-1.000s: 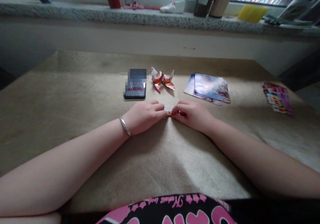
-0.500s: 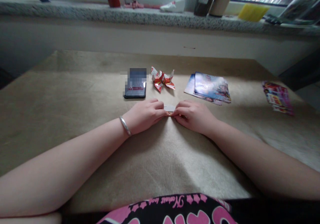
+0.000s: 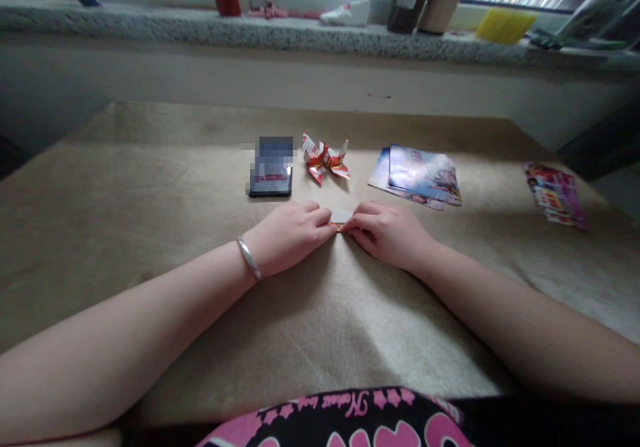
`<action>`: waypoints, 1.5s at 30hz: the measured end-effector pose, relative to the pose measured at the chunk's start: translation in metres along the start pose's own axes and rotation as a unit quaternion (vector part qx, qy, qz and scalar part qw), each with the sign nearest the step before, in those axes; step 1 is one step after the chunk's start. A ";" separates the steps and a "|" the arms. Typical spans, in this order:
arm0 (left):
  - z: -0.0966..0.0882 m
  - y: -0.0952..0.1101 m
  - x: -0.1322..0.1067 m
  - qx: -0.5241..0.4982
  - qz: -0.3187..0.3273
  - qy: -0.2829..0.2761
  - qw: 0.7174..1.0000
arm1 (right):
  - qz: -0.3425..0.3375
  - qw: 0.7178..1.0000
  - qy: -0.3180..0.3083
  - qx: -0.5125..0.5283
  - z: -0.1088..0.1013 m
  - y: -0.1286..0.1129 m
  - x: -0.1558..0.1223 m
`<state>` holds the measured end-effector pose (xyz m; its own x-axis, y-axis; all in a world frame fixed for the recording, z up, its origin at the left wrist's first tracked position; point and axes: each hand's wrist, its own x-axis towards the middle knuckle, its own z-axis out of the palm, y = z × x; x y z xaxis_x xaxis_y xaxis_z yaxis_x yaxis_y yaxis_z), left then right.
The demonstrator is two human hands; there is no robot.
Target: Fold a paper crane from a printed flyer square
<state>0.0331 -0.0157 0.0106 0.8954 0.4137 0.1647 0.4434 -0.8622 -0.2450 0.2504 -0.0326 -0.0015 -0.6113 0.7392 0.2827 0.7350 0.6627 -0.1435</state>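
Observation:
Between my two hands, at the middle of the table, is a small piece of folded paper (image 3: 341, 217), white on its far part with an orange printed strip along the near edge. My left hand (image 3: 295, 237), with a silver bangle at the wrist, pinches the left end of it. The fingers of my right hand (image 3: 387, 234) are closed on its right end. Most of the paper is hidden under my fingers. Just beyond the hands lies a red and white folded paper figure (image 3: 326, 159) with pointed corners.
A phone (image 3: 271, 167), its screen partly blurred, lies left of the paper figure. To the right are glossy printed sheets (image 3: 425, 174) and, farther off, a small pile of colourful cards (image 3: 555, 195). Bottles and a yellow item (image 3: 507, 26) stand on the stone windowsill (image 3: 300, 37).
My left hand has shifted slightly toward me and to the right along the folded paper. The right hand has hardly moved.

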 end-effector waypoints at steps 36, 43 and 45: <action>-0.008 -0.009 -0.005 -0.023 0.036 -0.083 0.996 | -0.083 0.996 -0.019 -0.036 -0.012 0.011 -0.006; -0.012 -0.008 -0.003 -0.050 0.022 -0.092 0.994 | -0.091 0.996 -0.018 -0.002 -0.012 0.015 -0.007; -0.014 -0.011 -0.003 -0.069 0.031 -0.094 0.993 | -0.094 0.995 -0.016 0.007 -0.012 0.016 -0.008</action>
<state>0.0247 -0.0121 0.0260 0.9187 0.3938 -0.0309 0.3882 -0.9146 -0.1135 0.2705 -0.0288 0.0050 -0.7472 0.6048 0.2755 0.6022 0.7915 -0.1043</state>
